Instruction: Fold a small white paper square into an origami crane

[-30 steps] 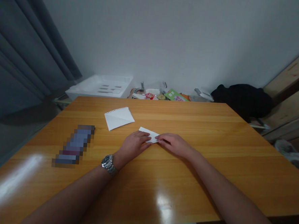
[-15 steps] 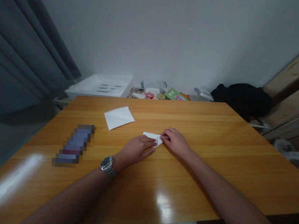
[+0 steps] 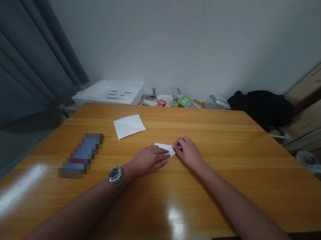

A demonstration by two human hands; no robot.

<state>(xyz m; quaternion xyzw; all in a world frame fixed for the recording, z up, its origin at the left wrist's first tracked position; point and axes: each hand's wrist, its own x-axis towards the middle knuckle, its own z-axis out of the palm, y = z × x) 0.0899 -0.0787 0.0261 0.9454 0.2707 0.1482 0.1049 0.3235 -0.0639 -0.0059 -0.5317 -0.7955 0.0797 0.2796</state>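
Observation:
A small folded piece of white paper [image 3: 162, 146] lies on the wooden table between my hands. Resting on its near left part is my left hand [image 3: 149, 160], the fingers stretched out flat and covering some of the paper. My right hand [image 3: 188, 150] pinches the right corner of the folded paper between thumb and fingers; the exact grip is partly hidden. Farther back to the left lies a sheet of white paper [image 3: 129, 126] with a perforated edge, apart from both hands.
A pixelated, phone-shaped object [image 3: 82, 155] lies on the left of the table [image 3: 228, 167]. Beyond the far edge stand a white tray-like container [image 3: 108, 91], a green booklet [image 3: 188, 102] and assorted small items. A black bag-like bundle [image 3: 261, 106] sits at the back right.
The fingers of my left hand have shifted slightly and now cover the paper's middle crease. My right hand keeps its pinch at the corner. The whole view has moved a little.

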